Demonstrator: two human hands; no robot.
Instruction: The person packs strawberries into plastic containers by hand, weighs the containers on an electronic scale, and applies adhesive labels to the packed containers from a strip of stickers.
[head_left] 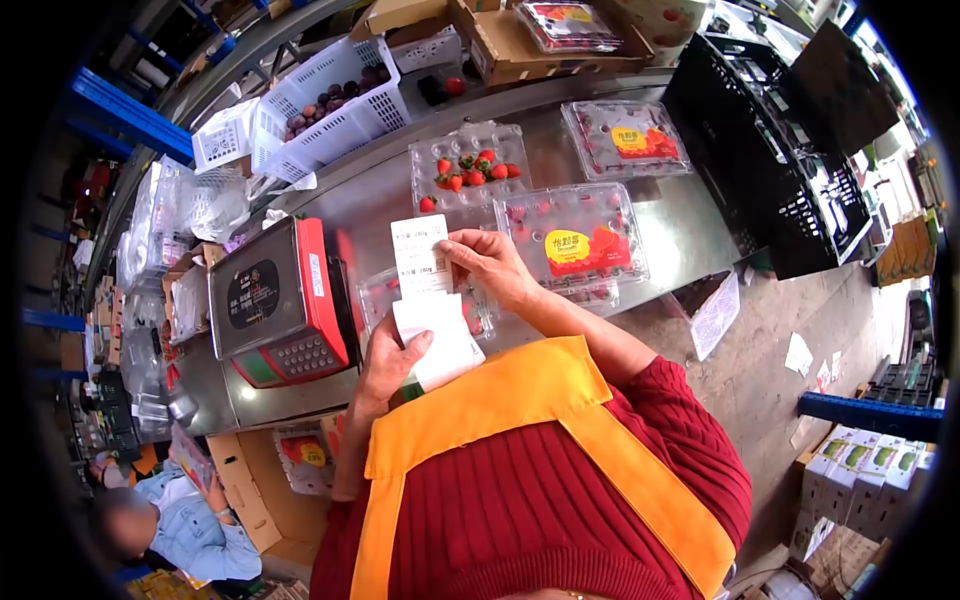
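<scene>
My right hand point(490, 266) pinches the right edge of a strip of white printed labels point(418, 262), held up over the table. Below it, my left hand point(386, 362) grips folded white label paper point(443, 340) between thumb and fingers. Under the papers lies a clear plastic fruit box point(380, 296), partly hidden. Just right of my right hand sits a closed clear box of strawberries point(575, 240) with a yellow and red label. An open clear tray with several strawberries point(475, 172) stands behind my hands.
A red weighing scale point(318, 335) stands on the steel table at left. Behind are a white basket of dark fruit point(325, 112) and another labelled box point(628, 138). Black crates point(770, 160) stand at right. At lower left, a co-worker in a denim jacket point(195, 525) holds a clear box.
</scene>
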